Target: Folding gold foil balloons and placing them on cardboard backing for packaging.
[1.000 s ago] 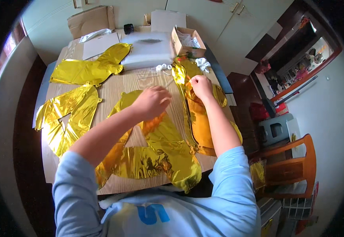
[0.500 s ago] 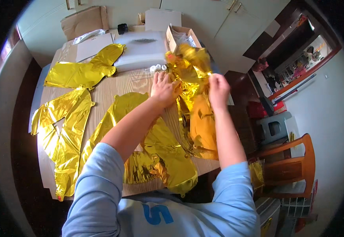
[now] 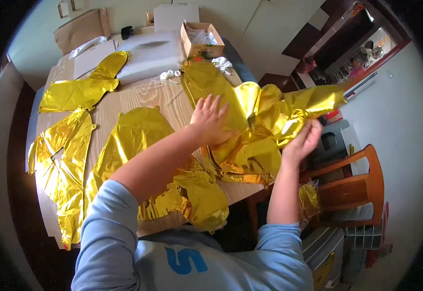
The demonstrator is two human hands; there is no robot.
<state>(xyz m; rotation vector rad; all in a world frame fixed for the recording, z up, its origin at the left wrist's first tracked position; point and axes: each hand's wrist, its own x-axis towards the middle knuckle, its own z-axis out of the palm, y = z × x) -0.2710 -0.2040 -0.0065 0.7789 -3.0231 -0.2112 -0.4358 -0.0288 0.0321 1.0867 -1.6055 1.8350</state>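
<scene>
A crumpled gold foil balloon (image 3: 265, 121) lies over the right edge of the wooden table (image 3: 163, 97) and hangs partly off it. My left hand (image 3: 211, 119) presses flat on this balloon, fingers spread. My right hand (image 3: 304, 140) grips the balloon's raised right part and lifts it beyond the table edge. Another flat gold balloon (image 3: 133, 138) lies under my left forearm. Two more gold foil balloons lie at the left: one at the far left (image 3: 82, 87) and one along the near left edge (image 3: 61, 165).
An open cardboard box (image 3: 200, 39) and a white plastic-wrapped pack (image 3: 148, 56) stand at the table's far end, with small white bits (image 3: 168, 74) beside them. A wooden chair (image 3: 352, 186) stands to the right. A brown paper bag (image 3: 80, 29) lies at the far left.
My right hand has swung out to the right, lifting the gold balloon off the table edge. My left hand has moved right and spread flat on the same balloon.
</scene>
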